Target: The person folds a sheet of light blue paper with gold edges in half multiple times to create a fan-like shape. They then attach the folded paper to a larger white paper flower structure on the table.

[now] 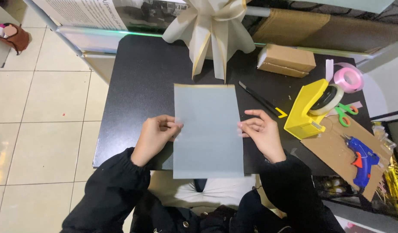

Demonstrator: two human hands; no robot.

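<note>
Head view, looking down at the black bench (138, 82). I hold a pale grey-blue paper sheet (207, 129) between both hands: my left hand (155, 137) pinches its left edge with fingers curled and pressed together, and my right hand (260, 131) pinches the right edge, thumb and forefinger closed on the paper, the other fingers loosely bent. The sheet lies directly between the two hands, its long axis running away from me toward the far side of the bench; a thin gold line marks its far edge, and its near edge overhangs the bench above my lap. Both hands sit at about mid-height of the sheet, equally near. Beyond it stands a cream pleated paper fan ornament (212, 30); to the right lie a black-handled tool (259, 98), a cardboard box (286, 60), a yellow tape dispenser (309, 110), a pink ribbon roll (348, 79), green scissors (346, 113) and a blue glue gun (361, 159) on cardboard. The sheet hides the bench beneath it; the tool's tip and the fingertips behind the paper are hard to make out.
</note>
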